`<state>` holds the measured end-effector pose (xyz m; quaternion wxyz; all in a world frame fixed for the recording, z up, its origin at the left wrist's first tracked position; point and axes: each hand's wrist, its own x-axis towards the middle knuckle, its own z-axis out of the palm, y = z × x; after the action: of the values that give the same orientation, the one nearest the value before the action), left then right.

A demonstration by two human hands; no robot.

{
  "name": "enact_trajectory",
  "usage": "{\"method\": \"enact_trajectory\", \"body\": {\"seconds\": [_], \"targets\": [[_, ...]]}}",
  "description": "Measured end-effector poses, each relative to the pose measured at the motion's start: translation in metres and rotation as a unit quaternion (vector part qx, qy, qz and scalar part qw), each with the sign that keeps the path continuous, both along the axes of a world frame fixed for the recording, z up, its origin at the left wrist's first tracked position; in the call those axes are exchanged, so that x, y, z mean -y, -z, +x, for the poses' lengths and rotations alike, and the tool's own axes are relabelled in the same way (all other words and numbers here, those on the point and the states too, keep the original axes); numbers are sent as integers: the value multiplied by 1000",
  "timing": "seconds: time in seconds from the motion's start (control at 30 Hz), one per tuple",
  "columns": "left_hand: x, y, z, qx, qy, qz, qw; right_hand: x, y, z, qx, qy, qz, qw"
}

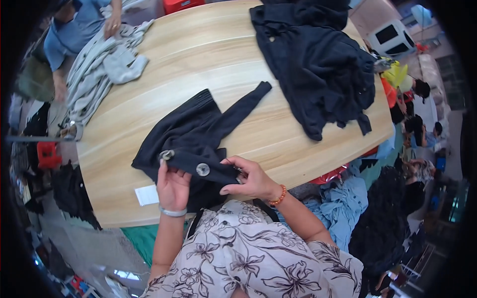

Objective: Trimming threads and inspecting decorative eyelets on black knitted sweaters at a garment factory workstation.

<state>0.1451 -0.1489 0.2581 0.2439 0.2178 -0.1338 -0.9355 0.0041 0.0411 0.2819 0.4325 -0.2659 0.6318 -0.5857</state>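
Note:
A dark navy knitted garment [186, 121] with ribbed edges lies on the table in front of me, one sleeve stretched toward the far right. My left hand [174, 186] is closed on a folded strip of it, fingers underneath and thumb near a small shiny round piece [167, 155]. A round pale badge [202, 170] faces up on the cloth between my hands. With thumb and fingers bent round the strip's right end, my right hand [253, 179] grips the garment. Something small and metallic shows at those fingertips, too small to name.
A pile of dark garments [318, 64] covers the table's far right. At the far left a person in blue [82, 30] handles a grey garment [109, 64]. A white paper [146, 195] lies left of my left hand. Light blue cloth [338, 203] is heaped beyond the right edge.

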Motion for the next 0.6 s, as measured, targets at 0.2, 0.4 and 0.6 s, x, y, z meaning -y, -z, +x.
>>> {"method": "enact_trajectory", "body": {"seconds": [0.2,0.4,0.6], "targets": [[-8,-12,5,6,51,-17,999,8,2,14,54,13,-2,998],[-29,-25,8,112,183,-114,970,14,-5,17,34,42,-21,998],[-29,-32,4,65,164,-20,984,20,-6,19,161,71,-49,983]]}}
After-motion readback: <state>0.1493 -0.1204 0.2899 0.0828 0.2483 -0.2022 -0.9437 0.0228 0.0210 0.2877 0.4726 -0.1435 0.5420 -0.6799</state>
